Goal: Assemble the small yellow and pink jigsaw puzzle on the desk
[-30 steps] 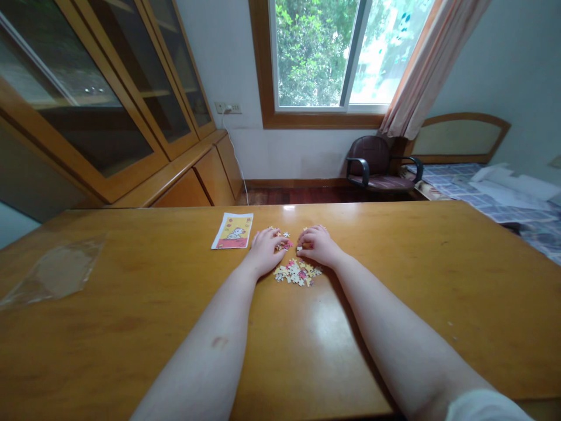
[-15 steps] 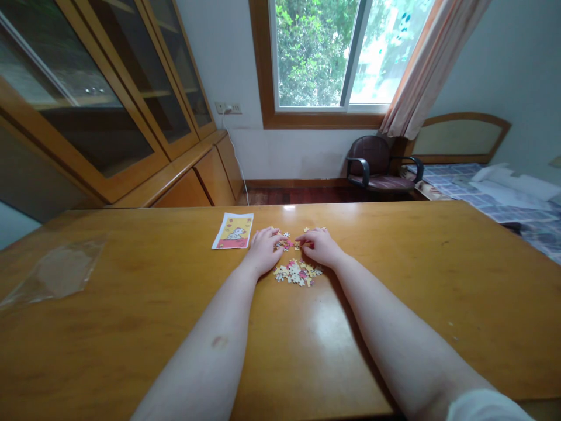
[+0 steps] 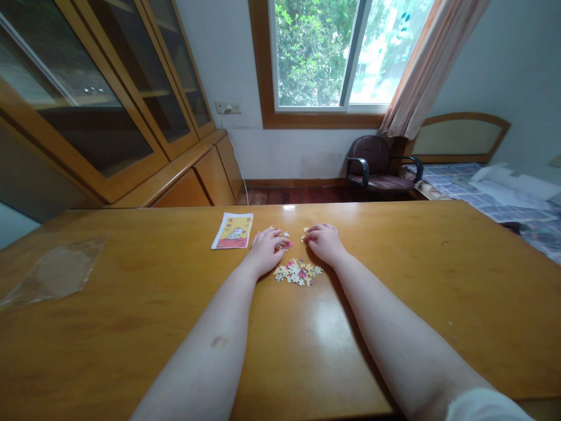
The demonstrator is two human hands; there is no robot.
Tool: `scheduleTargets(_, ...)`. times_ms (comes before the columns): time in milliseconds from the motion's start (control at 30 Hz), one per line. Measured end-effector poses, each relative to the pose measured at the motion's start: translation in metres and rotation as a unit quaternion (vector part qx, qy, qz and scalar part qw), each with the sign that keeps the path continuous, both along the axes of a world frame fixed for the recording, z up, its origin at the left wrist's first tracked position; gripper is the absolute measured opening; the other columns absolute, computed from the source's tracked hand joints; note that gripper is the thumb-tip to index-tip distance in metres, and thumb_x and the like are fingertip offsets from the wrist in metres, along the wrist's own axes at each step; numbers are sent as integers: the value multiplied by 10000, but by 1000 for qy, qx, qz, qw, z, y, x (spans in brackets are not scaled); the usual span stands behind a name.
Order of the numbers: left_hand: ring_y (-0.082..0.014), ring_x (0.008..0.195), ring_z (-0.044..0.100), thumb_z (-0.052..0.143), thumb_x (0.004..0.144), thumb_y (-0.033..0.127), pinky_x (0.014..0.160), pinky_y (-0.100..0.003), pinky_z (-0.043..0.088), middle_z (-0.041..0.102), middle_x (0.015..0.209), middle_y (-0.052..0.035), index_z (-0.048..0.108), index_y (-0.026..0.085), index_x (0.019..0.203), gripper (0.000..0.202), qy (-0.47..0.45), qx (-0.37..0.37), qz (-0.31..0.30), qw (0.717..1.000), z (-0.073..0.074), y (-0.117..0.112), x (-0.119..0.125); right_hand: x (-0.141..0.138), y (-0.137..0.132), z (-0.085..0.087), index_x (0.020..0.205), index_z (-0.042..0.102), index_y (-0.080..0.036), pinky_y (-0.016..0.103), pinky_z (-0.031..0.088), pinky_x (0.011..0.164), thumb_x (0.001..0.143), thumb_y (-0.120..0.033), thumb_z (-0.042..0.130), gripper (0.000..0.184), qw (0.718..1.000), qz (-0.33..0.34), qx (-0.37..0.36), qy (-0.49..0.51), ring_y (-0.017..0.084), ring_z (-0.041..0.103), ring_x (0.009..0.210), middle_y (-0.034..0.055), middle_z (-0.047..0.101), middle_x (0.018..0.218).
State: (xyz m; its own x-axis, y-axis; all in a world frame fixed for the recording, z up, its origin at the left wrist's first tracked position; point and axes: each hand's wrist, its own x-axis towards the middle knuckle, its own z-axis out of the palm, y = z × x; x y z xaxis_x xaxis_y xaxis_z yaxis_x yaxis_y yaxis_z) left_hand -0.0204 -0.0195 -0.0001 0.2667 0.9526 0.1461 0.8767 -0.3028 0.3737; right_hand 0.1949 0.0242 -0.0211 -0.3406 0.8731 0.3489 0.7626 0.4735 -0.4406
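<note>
Small jigsaw puzzle pieces [image 3: 298, 273] lie in a loose pile on the wooden table, in white, yellow and pink. Beyond this pile, my left hand [image 3: 266, 248] rests palm down over a second cluster of puzzle pieces [image 3: 284, 245], thumb apart from the bent fingers. My right hand [image 3: 325, 242] lies palm down to the right, its curved fingertips on a few more pieces [image 3: 305, 231] and partly hiding them. Neither hand visibly grips a piece. To the left of my left hand lies a picture card [image 3: 234, 231] with a white animal on yellow and pink.
A clear plastic bag [image 3: 61, 270] lies flat on the left of the table [image 3: 175, 280]. Glass-door cabinets [image 3: 114, 76] stand to the left. Past the far edge are an armchair [image 3: 379, 164] and, at right, a bed [image 3: 486, 193].
My right hand has moved a little to the right, away from my left hand, widening the gap between them. A few pieces sit at its fingertips. My left hand has hardly moved.
</note>
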Motion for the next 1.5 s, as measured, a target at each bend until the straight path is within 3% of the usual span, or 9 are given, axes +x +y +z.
scheduleTargets(133, -274, 1365, 391, 530, 840, 189, 1172, -531, 227, 573, 1379, -10, 772, 325, 967, 306, 4, -10, -51, 999, 1, -2, 0, 0, -5, 7, 847, 771, -282, 431, 332, 959, 746, -313, 750, 107, 994, 104, -27, 2, 246, 538, 1000, 28, 711, 985)
scheduleTargets(233, -256, 1359, 402, 526, 790, 104, 1179, -518, 220, 596, 1351, 18, 784, 330, 873, 353, 2, -20, -92, 996, 2, -2, -1, 0, -7, 11, 865, 762, -295, 439, 313, 961, 641, -441, 842, 279, 988, 145, -45, -16, 252, 524, 998, 23, 694, 995)
scheduleTargets(333, -256, 1346, 421, 520, 785, 91, 1174, -523, 231, 620, 1319, 14, 786, 326, 843, 360, 0, -26, -92, 995, 2, -2, -1, 0, -4, 8, 861, 757, -278, 442, 308, 958, 633, -448, 850, 299, 995, 84, -42, -26, 257, 523, 991, 39, 692, 995)
scheduleTargets(467, -272, 1345, 426, 517, 795, 92, 1169, -524, 245, 620, 1321, -10, 784, 311, 918, 367, 6, -29, -80, 996, 3, -2, -1, 0, 2, 3, 837, 755, -248, 426, 332, 933, 784, -378, 733, 142, 999, -20, -28, -15, 254, 530, 959, 61, 701, 954)
scheduleTargets(633, -283, 1351, 417, 508, 811, 110, 1167, -538, 248, 609, 1338, -22, 766, 296, 1000, 370, 9, -25, -62, 998, 2, -1, 0, 0, -1, 5, 813, 754, -248, 401, 340, 940, 810, -278, 690, 71, 998, 56, -10, 9, 229, 543, 957, 44, 706, 934)
scheduleTargets(800, -282, 1332, 439, 533, 837, 175, 1157, -535, 271, 615, 1326, -41, 752, 278, 1034, 311, 3, -10, -50, 999, -1, 0, 0, -2, -6, 8, 785, 759, -249, 416, 329, 937, 696, -380, 817, 170, 990, 141, -21, -3, 230, 532, 969, 29, 699, 931)
scheduleTargets(1100, -302, 1347, 421, 633, 822, 284, 1156, -562, 246, 605, 1341, -49, 754, 287, 1013, 227, 8, -12, -44, 999, -3, 1, 0, -7, -8, 9, 714, 747, -234, 411, 332, 954, 712, -228, 780, 34, 985, 164, -46, -7, 223, 546, 954, 19, 704, 893)
scheduleTargets(1267, -297, 1343, 427, 652, 805, 284, 1158, -548, 253, 617, 1328, -49, 757, 267, 951, 180, -3, -17, -40, 999, -2, 1, 1, -7, -10, 12, 804, 757, -232, 424, 322, 966, 718, -262, 772, 93, 987, 153, -39, -24, 235, 540, 984, 32, 701, 957)
scheduleTargets(1500, -303, 1337, 432, 673, 786, 287, 1162, -540, 254, 623, 1311, -57, 751, 253, 926, 163, -10, -19, -37, 999, -4, 2, 1, -10, -11, 15, 770, 744, -222, 428, 306, 991, 714, -237, 765, 62, 986, 144, -69, -43, 236, 541, 987, 29, 697, 931)
